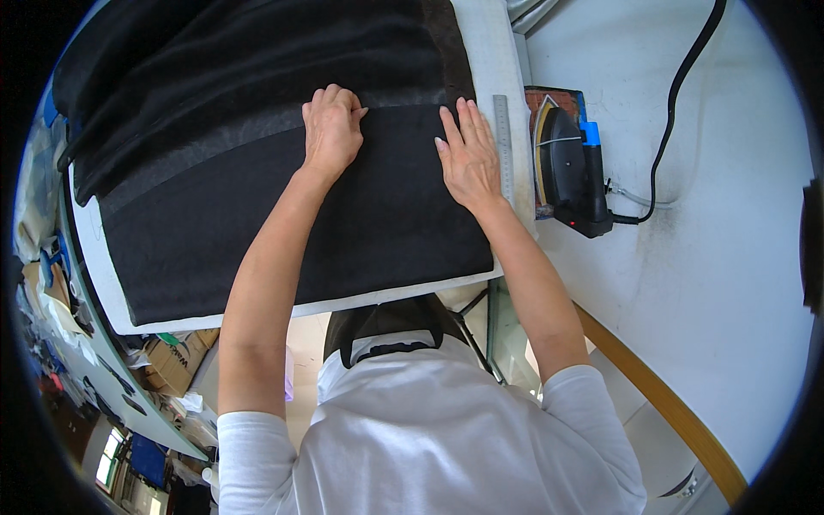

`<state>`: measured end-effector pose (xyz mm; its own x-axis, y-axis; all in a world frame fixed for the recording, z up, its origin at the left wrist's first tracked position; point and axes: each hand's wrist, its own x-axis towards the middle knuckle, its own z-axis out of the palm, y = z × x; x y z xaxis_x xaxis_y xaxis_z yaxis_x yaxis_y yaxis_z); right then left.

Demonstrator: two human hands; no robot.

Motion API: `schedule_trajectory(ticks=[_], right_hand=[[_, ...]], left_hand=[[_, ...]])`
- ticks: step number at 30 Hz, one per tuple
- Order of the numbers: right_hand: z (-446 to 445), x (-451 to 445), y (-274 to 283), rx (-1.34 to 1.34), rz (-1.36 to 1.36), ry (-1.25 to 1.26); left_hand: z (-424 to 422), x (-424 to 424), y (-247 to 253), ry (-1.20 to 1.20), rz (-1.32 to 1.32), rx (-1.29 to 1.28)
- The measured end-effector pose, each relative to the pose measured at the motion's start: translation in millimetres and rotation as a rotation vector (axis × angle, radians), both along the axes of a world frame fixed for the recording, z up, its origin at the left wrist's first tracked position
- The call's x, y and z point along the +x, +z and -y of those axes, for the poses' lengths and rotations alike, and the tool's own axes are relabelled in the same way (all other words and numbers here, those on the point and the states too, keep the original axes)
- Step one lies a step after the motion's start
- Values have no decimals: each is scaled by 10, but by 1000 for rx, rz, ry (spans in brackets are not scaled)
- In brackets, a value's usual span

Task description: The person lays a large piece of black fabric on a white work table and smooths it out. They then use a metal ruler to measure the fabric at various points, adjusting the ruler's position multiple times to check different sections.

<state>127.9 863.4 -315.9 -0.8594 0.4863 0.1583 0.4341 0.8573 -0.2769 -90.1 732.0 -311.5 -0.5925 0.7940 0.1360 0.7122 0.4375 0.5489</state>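
Observation:
Black fabric is spread over a white padded ironing surface. A fold line or seam runs across it, and the far part lies in loose ripples. My left hand is curled at this line, thumb and fingertips pinching the fabric. My right hand lies flat near the fabric's right side, fingers extended, beside the right end of the line. A dark brown strip runs along the far right edge of the fabric. Just right of my right hand lies a metal ruler.
An electric iron rests on a reddish pad to the right, its red light lit. Its black cord loops over the white tabletop. At left, a glass-like table bears clutter; a cardboard box stands below.

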Motion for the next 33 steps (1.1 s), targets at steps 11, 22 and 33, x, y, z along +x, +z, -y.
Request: schedule_trajectory(ticks=[11,22,33], right_hand=[[55,-43,92,60,139,-18],[54,-48,79,60,104,-5],[51,-47,85,67,87,5]], left_hand=[[399,-177,101,-19,-178,-28],[933,-683,44,61,-2,-53],[870,-691,41,60,-79,-59]])
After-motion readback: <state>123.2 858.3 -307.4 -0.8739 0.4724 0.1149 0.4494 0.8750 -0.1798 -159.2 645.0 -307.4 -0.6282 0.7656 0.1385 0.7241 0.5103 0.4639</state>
